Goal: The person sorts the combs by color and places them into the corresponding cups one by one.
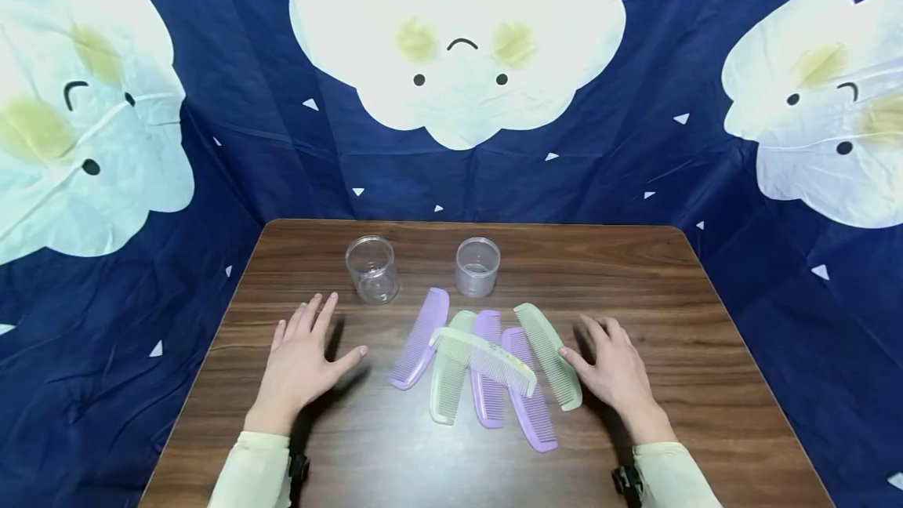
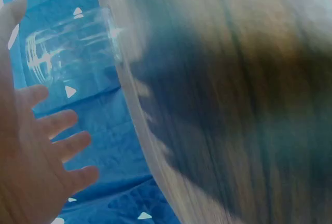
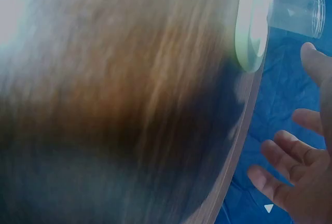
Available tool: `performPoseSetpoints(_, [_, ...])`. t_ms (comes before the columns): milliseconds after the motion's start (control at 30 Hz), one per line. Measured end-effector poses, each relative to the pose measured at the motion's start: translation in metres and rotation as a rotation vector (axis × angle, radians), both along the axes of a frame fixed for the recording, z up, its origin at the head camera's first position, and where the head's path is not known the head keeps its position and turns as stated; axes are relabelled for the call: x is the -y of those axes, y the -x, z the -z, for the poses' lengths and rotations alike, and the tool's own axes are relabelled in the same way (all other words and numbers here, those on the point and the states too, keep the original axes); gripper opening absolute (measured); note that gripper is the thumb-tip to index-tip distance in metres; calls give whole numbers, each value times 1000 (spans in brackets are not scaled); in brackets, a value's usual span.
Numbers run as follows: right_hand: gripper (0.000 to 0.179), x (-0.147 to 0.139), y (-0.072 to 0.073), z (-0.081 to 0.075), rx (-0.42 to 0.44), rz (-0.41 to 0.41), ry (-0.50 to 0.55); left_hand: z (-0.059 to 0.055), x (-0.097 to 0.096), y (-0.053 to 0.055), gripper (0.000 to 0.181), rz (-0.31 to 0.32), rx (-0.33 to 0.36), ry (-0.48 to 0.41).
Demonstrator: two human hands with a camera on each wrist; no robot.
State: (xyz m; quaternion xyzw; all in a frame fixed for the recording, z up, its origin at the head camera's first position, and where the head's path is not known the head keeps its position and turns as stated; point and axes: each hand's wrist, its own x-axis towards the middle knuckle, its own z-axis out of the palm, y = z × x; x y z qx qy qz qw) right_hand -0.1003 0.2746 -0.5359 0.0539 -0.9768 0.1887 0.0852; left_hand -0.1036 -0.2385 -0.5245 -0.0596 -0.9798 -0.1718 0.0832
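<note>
My left hand point(image 1: 302, 363) hovers at the left of the table with fingers spread, holding nothing. Between the hands lies a loose group of combs: a purple comb point(image 1: 427, 329) nearest the left hand, a green comb point(image 1: 446, 394), a second purple comb point(image 1: 487, 406) and a third purple comb point(image 1: 534, 418). Across these last ones rests a pale green comb point(image 1: 494, 363). Another green comb point(image 1: 550, 355) slants at the right, close to the thumb of my right hand point(image 1: 615, 371). That hand is empty, its fingers relaxed; whether the thumb touches the comb I cannot tell.
Two clear plastic jars stand behind the combs: a left jar point(image 1: 374, 277) and a right jar point(image 1: 477, 269). The brown wooden table point(image 1: 600, 265) ends at a back edge before a blue cloth point(image 1: 466, 186) with white clouds.
</note>
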Motion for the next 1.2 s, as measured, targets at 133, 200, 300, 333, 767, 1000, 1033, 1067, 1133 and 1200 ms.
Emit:
performPoseSetpoints(133, [74, 3, -1, 0, 31, 12, -17, 0, 0, 4, 107, 2, 3, -25])
performPoseSetpoints(200, [74, 5, -2, -1, 42, 12, -20, 0, 0, 6, 106, -1, 4, -37])
performPoseSetpoints(300, [74, 8, 0, -3, 51, 7, -19, -1, 0, 10, 107, -10, -6, -57])
performPoseSetpoints(333, [74, 8, 0, -4, 55, 3, -16, -1, 0, 11, 107, -11, -9, -62])
performPoseSetpoints(767, [62, 15, 4, -3, 88, -58, 20, 4, -3, 23, 112, -7, 18, -147])
performPoseSetpoints(1000, [63, 22, 11, -5, 93, -94, 55, 1, -6, 26, 113, -14, 58, -207])
performPoseSetpoints(1033, [63, 22, 13, -5, 94, -97, 59, 0, -6, 27, 113, -17, 57, -213])
performPoseSetpoints(1067, [64, 24, 14, -5, 94, -101, 65, -1, -7, 27, 113, -19, 54, -220])
performPoseSetpoints(1133, [63, 26, 18, -5, 90, -107, 73, -3, -8, 29, 113, -24, 46, -231])
performPoseSetpoints(1200, [61, 28, 22, -6, 84, -111, 80, -4, -9, 32, 114, -27, 46, -241])
